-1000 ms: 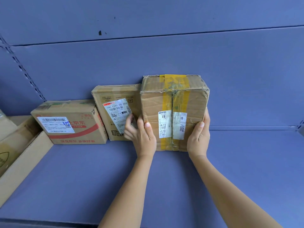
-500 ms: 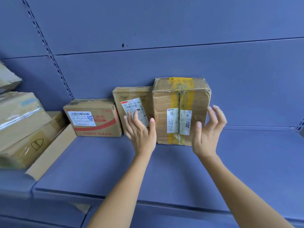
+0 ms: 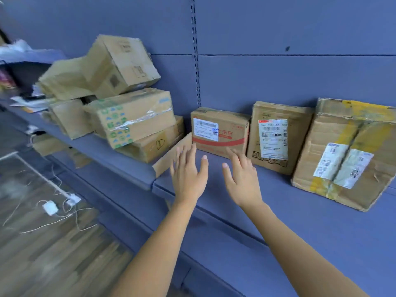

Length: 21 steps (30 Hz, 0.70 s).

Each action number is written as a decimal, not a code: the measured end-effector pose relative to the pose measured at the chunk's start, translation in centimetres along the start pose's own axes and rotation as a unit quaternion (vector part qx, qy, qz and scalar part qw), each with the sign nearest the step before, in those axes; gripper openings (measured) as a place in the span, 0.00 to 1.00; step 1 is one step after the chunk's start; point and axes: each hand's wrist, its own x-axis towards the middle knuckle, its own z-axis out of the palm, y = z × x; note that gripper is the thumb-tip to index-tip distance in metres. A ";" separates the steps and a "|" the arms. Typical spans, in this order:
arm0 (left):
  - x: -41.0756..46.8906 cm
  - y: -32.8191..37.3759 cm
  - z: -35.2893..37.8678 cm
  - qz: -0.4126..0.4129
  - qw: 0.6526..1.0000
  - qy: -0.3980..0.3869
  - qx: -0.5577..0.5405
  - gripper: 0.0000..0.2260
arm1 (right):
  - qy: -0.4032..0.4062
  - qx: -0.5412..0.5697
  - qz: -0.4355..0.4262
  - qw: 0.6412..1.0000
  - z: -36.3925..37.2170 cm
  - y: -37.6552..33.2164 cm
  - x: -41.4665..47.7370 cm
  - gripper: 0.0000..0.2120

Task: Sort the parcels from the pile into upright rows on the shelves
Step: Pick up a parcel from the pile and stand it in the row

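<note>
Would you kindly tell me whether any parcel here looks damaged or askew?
The yellow-taped box at the far right is crumpled and dented along its edges. At the left, the top box sits tilted, and the green-printed box beneath it leans, with its clear tape peeling.

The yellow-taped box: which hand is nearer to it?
Right. The right hand is left of the yellow-taped box, not touching it; the left hand is farther left, beyond the right one.

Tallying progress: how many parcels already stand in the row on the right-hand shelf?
3: the red-striped box leftmost, the white-labelled box in the middle, the yellow-taped box rightmost; more may lie beyond the frame.
</note>
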 end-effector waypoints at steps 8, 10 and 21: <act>1.3 -12.7 -11.7 -0.078 0.995 0.058 0.017 0.25 | -0.066 0.045 -0.043 0.996 10.4 -15.0 0.5 0.38; 1.4 -15.5 -13.9 -0.088 0.994 0.059 0.017 0.23 | -0.074 0.037 -0.048 0.995 12.7 -18.1 0.3 0.39; 2.7 -26.2 -20.5 -0.135 0.990 0.033 0.028 0.23 | -0.126 0.061 -0.038 0.989 22.5 -28.0 0.7 0.25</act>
